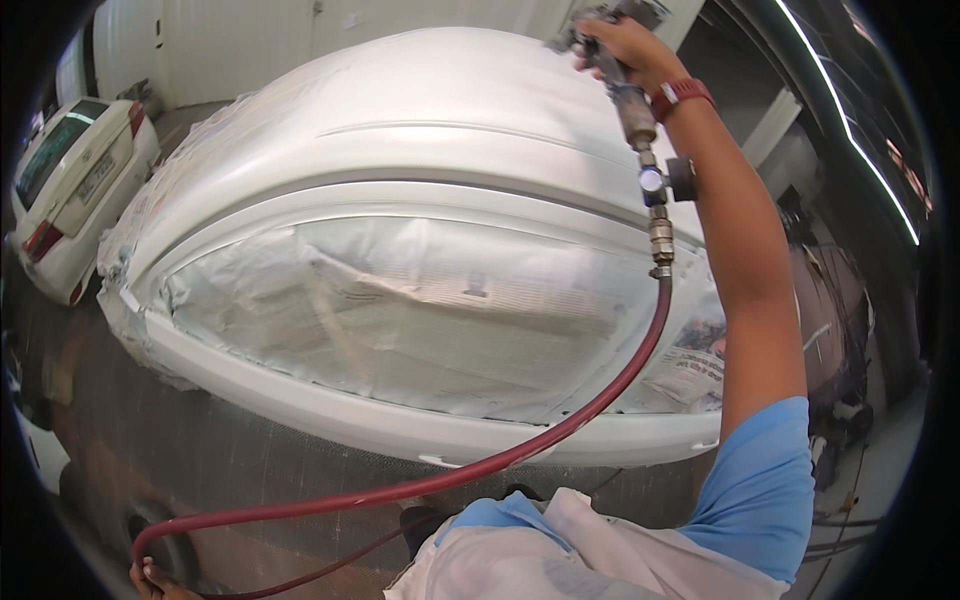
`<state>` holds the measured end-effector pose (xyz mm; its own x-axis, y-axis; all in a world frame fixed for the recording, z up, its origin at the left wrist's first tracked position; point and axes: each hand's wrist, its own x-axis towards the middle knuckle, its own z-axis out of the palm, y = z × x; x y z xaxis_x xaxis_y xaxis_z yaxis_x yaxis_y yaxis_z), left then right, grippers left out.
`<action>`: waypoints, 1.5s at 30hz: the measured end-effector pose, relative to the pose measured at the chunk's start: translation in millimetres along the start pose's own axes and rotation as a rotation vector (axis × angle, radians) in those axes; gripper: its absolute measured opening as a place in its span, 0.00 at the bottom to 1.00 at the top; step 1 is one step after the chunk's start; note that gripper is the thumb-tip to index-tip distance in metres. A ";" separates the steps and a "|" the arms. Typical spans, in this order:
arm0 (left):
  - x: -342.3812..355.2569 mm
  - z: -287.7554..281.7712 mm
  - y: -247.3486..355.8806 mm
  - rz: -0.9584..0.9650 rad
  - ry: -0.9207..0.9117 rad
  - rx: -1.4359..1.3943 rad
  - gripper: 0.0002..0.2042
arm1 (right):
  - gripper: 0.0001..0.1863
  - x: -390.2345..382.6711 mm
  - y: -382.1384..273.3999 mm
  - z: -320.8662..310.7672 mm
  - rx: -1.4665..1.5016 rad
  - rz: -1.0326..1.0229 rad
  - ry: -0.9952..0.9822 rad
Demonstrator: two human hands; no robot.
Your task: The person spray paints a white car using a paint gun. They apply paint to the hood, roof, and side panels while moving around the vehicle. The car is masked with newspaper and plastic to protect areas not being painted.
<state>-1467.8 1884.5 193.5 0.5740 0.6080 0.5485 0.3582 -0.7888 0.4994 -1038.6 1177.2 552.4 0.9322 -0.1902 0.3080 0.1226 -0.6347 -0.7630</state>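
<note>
My right hand (625,48) is wrapped round a spray gun (632,112), raised over the far right part of a white car roof (430,90). Below the gun's handle hang a gauge (682,179) and metal couplings (661,240), which join a dark red air hose (655,335). The hose curves down across the car's side to the lower left. There my left hand (155,582) grips it near a bend; part of this hand is cut off by the picture's rim. The car's side windows are covered with masking film (400,290) and newspaper (690,372).
Another white car (85,185) stands at the far left. Behind the roof is a pale panelled wall (240,45). A tyre (170,545) lies on the floor at lower left, close to my left hand. Dark equipment and cables (830,285) crowd the right side.
</note>
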 end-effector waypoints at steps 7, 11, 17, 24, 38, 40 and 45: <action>-18.9 6.2 166.3 0.154 -0.024 -0.161 0.18 | 0.14 -84.3 113.8 -219.8 0.013 0.160 0.303; -69.0 -10.3 242.4 0.227 -0.016 -0.191 0.18 | 0.15 -134.6 187.2 -342.8 0.035 0.183 0.409; -174.0 -53.0 357.9 0.278 0.000 -0.199 0.17 | 0.15 -202.9 298.4 -518.9 0.086 0.188 0.487; -262.6 -98.9 463.2 0.312 -0.013 -0.200 0.17 | 0.14 -264.0 410.8 -680.0 0.137 0.209 0.589; -310.3 -125.2 517.7 0.331 -0.073 -0.167 0.16 | 0.12 -362.5 550.2 -815.5 -0.012 0.504 0.863; -307.7 -125.3 512.0 0.325 -0.079 -0.166 0.16 | 0.12 -365.3 545.4 -806.9 -0.186 0.586 0.743; -293.2 -115.7 484.2 0.296 -0.105 -0.182 0.15 | 0.12 -354.3 493.2 -734.4 -0.198 0.504 0.642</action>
<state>-1547.8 1334.7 352.0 0.7092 0.3359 0.6198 0.0338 -0.8944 0.4461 -1558.6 381.5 484.4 0.4771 -0.8374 0.2666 -0.3745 -0.4682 -0.8003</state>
